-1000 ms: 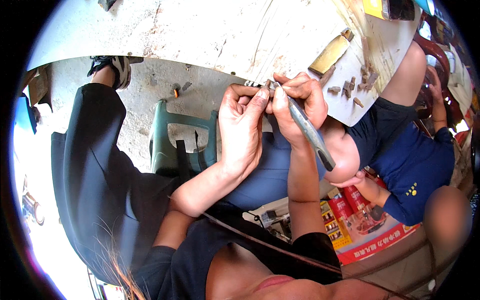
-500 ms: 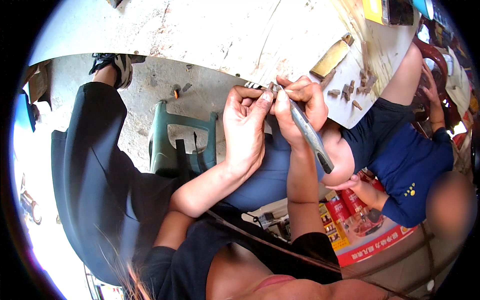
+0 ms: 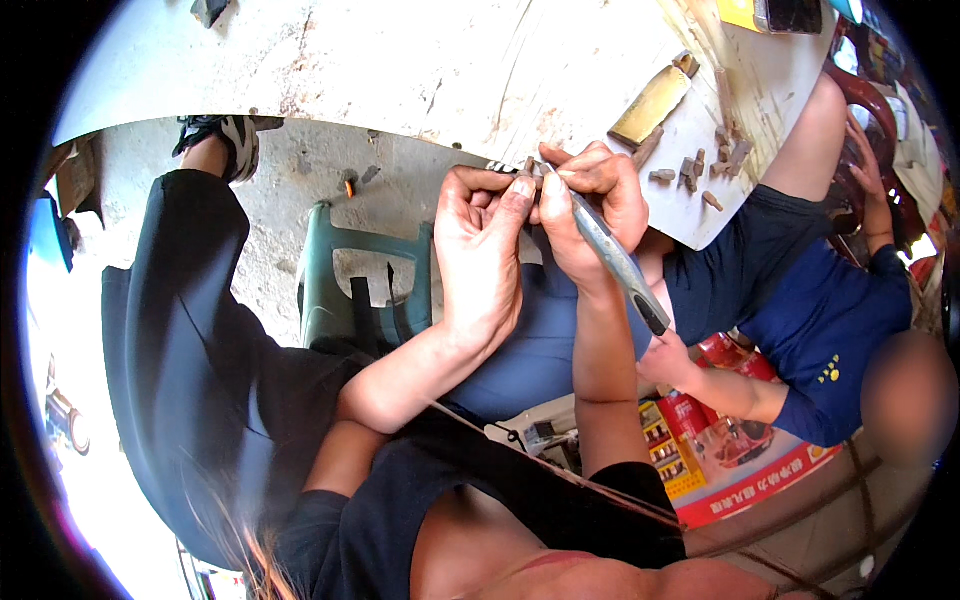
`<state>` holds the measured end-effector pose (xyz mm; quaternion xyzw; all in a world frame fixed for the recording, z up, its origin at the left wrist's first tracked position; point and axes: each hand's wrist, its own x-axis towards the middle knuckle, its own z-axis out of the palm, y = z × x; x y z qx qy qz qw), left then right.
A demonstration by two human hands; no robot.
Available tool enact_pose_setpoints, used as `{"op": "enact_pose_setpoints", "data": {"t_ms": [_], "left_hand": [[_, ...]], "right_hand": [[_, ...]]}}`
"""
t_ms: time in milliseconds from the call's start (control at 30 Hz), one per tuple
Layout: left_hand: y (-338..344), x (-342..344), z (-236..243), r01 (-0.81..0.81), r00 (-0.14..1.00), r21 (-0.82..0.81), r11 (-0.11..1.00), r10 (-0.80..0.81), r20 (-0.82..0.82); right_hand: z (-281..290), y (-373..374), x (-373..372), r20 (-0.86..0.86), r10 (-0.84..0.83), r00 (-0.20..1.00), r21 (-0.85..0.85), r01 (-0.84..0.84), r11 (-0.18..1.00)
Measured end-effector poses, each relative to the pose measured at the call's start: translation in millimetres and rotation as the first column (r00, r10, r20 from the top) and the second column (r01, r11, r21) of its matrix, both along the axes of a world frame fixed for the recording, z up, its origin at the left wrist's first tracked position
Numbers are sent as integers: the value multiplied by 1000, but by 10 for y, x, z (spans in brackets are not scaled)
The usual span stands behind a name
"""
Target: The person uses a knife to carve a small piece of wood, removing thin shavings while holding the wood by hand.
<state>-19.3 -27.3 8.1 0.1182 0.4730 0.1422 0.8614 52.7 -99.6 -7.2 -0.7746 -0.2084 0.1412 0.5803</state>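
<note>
– While the white counter [image 3: 400, 70] spans the top, what's by its near edge?
– Side by side, the left hand [image 3: 484, 240] and the right hand [image 3: 605, 215].
– Holding what?
– The right hand's grip is wrapped round a knife [image 3: 622, 264], whose long axis slants: blade end up and left, toward the left fingertips, tail down and right.
– And the left?
– Its grip pinches a brown piece [image 3: 529, 165] between thumb and forefinger, just beside the knife's front end.
– Pointing where?
– One stub pokes up toward the counter; fingers hide the rest, so I can't tell its long axis.
</note>
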Motion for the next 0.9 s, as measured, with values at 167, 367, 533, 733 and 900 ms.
{"op": "enact_pose_setpoints", "data": {"t_ms": [167, 367, 533, 733, 900], "left_hand": [[-18, -12, -15, -6, 1000, 9, 1000, 6, 9], [-11, -15, -26, 7, 1000, 19, 1000, -7, -21], [5, -13, -15, 6, 1000, 12, 1000, -5, -12], [-43, -4, -40, -1, 1000, 43, 999, 1, -13], [-66, -22, -69, 20, 1000, 83, 996, -19, -13]], "right_hand": [[8, -6, 5, 54, 21, 998, -57, -18, 998], [53, 10, 44, 46, 66, 997, -83, -62, 995], [56, 14, 49, 41, 84, 996, -72, -81, 994], [10, -7, 21, 59, 27, 998, -43, -24, 999], [-9, 7, -6, 103, 11, 995, -60, -5, 998]]}}
